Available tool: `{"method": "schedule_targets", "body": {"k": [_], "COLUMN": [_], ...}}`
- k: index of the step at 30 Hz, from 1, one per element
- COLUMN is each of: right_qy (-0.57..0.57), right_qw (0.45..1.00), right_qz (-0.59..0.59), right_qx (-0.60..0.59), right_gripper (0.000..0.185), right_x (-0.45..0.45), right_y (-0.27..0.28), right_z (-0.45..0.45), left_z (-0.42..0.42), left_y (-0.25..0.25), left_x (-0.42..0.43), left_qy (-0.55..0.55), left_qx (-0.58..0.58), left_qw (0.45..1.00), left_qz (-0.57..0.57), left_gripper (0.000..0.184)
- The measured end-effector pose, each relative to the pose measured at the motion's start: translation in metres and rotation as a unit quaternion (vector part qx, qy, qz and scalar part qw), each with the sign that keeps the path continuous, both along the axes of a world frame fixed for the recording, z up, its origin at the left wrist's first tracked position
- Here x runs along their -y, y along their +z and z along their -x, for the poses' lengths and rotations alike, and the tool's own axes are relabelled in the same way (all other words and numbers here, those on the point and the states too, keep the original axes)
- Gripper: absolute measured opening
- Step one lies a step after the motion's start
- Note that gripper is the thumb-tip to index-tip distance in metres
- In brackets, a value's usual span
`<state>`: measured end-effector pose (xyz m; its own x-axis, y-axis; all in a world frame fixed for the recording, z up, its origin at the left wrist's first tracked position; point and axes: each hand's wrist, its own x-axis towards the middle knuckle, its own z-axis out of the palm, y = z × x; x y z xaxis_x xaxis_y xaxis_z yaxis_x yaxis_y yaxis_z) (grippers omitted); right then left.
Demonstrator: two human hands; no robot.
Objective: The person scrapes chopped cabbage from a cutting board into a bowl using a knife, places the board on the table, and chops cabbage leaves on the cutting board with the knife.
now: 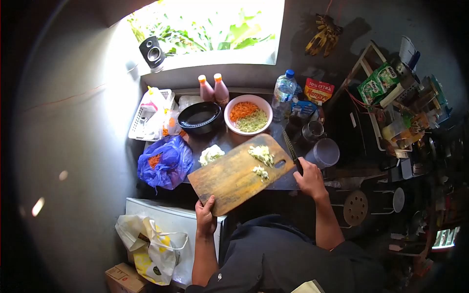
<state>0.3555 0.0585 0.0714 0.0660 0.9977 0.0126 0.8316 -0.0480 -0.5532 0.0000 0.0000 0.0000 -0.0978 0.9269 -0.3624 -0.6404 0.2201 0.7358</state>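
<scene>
My left hand point(205, 212) grips the near left corner of a worn wooden cutting board point(224, 180), thumb on top. The board is held at a slant over the table's front edge. Chopped pale vegetable point(261, 155) lies on it in two small heaps near the handle hole. In my right hand point(310, 179) is a knife point(290, 146), its dark blade pointing away just beyond the board's right end. Behind the board stands a pale bowl point(269, 111) with shredded carrot point(244, 110) and shredded green vegetable point(253, 122). A whitish vegetable heap point(211, 155) sits beside the board.
Around the table are a black bowl point(199, 128), a blue plastic bag point(168, 161), a white basket point(134, 127), two orange-capped bottles point(221, 90), a water bottle point(283, 93) and a translucent tub point(325, 153). Stools point(355, 208) stand right; a white appliance point(193, 229) stands below left.
</scene>
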Motion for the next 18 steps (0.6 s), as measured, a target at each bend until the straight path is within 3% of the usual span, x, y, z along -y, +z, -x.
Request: {"method": "schedule_targets", "body": {"k": [5,9,18], "right_qy": [-0.008,0.075,0.217], "right_qw": [0.996,0.996,0.971], "right_qz": [0.08,0.041,-0.014], "right_qx": [0.023,0.026,-0.096], "right_gripper": [0.025,0.027,0.028], "right_x": [0.008,0.001,-0.065], "right_y": [0.013,0.007,-0.034], "right_z": [0.033,0.062,0.106], "left_z": [-0.003,-0.001,-0.021], "left_y": [0.017,0.018,0.024], "left_x": [0.0,-0.024,-0.088], "left_qy": [0.02,0.065,0.135], "left_qx": [-0.036,-0.067,-0.128], "left_qw": [0.998,0.993,0.978], "left_qz": [-0.046,-0.072,-0.098], "left_gripper": [0.031,0.034,0.036]}}
